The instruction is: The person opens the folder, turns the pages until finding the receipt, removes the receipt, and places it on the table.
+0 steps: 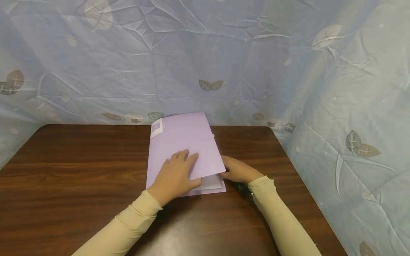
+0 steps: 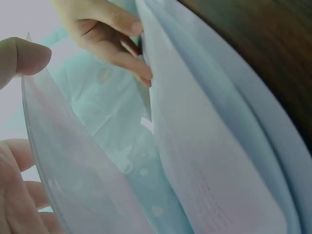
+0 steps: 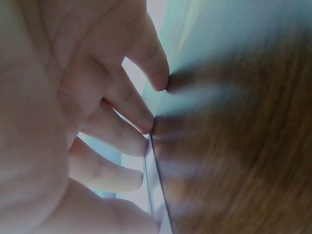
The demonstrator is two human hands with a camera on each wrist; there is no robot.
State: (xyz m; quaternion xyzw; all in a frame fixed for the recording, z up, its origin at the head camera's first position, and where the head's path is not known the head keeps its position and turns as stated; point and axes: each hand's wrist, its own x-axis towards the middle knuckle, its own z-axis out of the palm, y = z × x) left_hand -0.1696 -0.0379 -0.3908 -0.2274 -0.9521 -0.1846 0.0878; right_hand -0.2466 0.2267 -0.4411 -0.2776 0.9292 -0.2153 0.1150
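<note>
A light purple folder [image 1: 189, 138] with a white label [image 1: 157, 128] at its upper left lies on the table, its front cover partly raised. My left hand [image 1: 176, 172] holds this cover by its lower edge, fingers spread over the outside and thumb at the inner side. Under the cover, pale inner sheets [image 2: 195, 126] fan slightly apart in the left wrist view. At the folder's right side is my right hand [image 1: 238, 170], its fingers [image 3: 134, 105] loosely extended, with fingertips along the folder's edge and down at the tabletop. The cover's corner overlaps its fingertips in the head view.
The brown wooden table [image 1: 80, 170] extends to both sides of the folder. A pale blue-grey leaf-print curtain [image 1: 205, 60] hangs along its back and right. Beneath the right wrist is a dark object [image 1: 243, 190], with a dark strip running along the forearm.
</note>
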